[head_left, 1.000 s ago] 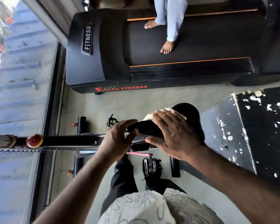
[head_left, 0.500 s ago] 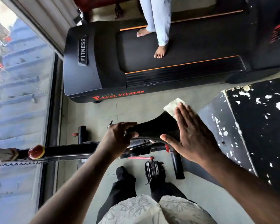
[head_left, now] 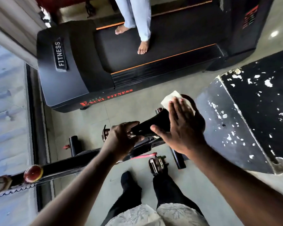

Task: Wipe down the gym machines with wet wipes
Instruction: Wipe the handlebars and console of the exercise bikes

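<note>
A left hand [head_left: 119, 139] curls its fingers round the narrow nose of a black padded exercise-bike saddle [head_left: 157, 119], steadying it. A right hand [head_left: 181, 128], fingers straight and close together, presses a white folded wet wipe [head_left: 169, 98] flat on the saddle's wide rear. Firm, overlapping strokes that reach the edges would likely clean best.

place: gym | treadmill [head_left: 137, 62] marked FITNESS | exercise bike [head_left: 72, 167]

Daylit from left (edges warped, soft)
</note>
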